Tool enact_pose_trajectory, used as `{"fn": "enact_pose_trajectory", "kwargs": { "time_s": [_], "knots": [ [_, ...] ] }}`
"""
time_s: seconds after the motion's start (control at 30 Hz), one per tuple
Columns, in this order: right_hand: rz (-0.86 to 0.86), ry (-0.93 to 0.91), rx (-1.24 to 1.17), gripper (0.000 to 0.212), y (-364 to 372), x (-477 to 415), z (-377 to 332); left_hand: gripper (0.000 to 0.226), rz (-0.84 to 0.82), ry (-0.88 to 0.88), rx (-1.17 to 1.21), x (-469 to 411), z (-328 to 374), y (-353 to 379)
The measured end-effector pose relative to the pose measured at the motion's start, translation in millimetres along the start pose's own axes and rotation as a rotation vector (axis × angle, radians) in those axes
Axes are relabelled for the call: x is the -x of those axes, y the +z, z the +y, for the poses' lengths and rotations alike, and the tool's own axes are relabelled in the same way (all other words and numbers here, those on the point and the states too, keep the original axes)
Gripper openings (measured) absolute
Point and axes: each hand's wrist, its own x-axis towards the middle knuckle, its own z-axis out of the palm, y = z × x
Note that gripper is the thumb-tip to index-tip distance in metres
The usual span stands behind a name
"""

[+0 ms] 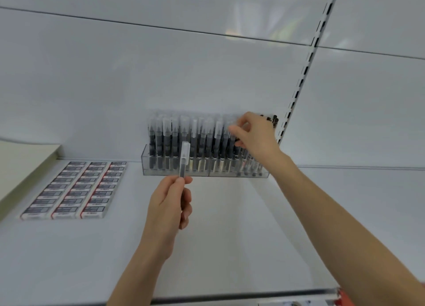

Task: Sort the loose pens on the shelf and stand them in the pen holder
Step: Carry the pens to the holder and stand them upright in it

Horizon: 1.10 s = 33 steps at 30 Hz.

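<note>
A clear plastic pen holder (pixel 174 171) stands at the back of the white shelf, against the rear panel. Several dark pens with frosted caps (pixel 166 131) stand upright in it. My left hand (pixel 171 202) grips one such pen (pixel 184 159) by its lower end, upright, just in front of the holder's left half. My right hand (pixel 254 133) reaches over the holder's right part, fingers curled among the pen tops there. Whether it pinches one is hidden by blur and by the hand itself.
Rows of small boxed erasers (pixel 73 188) lie flat at the left of the shelf (pixel 230 225). A cream board (pixel 20 165) leans at the far left. A slotted metal upright (pixel 303 71) runs up the back panel at right. The shelf's front rail (pixel 253 294) is near me.
</note>
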Motion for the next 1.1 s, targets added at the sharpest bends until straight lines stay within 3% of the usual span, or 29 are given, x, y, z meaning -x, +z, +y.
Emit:
{"fn": "enact_pose_trajectory", "kwargs": {
  "time_s": [0.17, 0.27, 0.33, 0.47, 0.6, 0.7, 0.8, 0.97, 1.1],
  "knots": [
    [0.095, 0.075, -0.049, 0.031, 0, 17, 7, 0.023, -0.024, 0.064, -0.047, 0, -2, 3],
    [0.166, 0.099, -0.298, 0.020, -6, 42, 5, 0.020, -0.066, 0.117, -0.084, 0, -5, 9],
    [0.051, 0.137, -0.459, 0.012, -6, 60, 1, 0.016, -0.107, 0.156, -0.117, 1, -8, 14],
    [-0.192, 0.168, -0.531, 0.009, -2, 77, 0, 0.015, -0.214, 0.203, -0.246, 1, -16, 25],
    [-0.106, 0.168, -0.544, 0.005, -19, 69, 5, 0.017, -0.157, 0.326, -0.520, -2, -25, 17],
    [0.135, 0.105, -0.472, 0.006, -41, 51, 8, 0.039, -0.145, 0.439, -0.973, 1, -37, -1],
    [0.322, -0.016, -0.305, 0.011, -50, 31, 7, 0.067, -0.230, 0.295, -1.365, 3, -47, -12],
    [0.272, -0.115, -0.066, 0.015, -35, 13, 6, 0.080, -0.267, 0.268, -1.460, 1, -55, -16],
    [0.241, -0.139, 0.023, 0.020, -30, 8, 5, 0.048, -0.282, 0.261, -1.532, 2, -50, -17]
  ]
}}
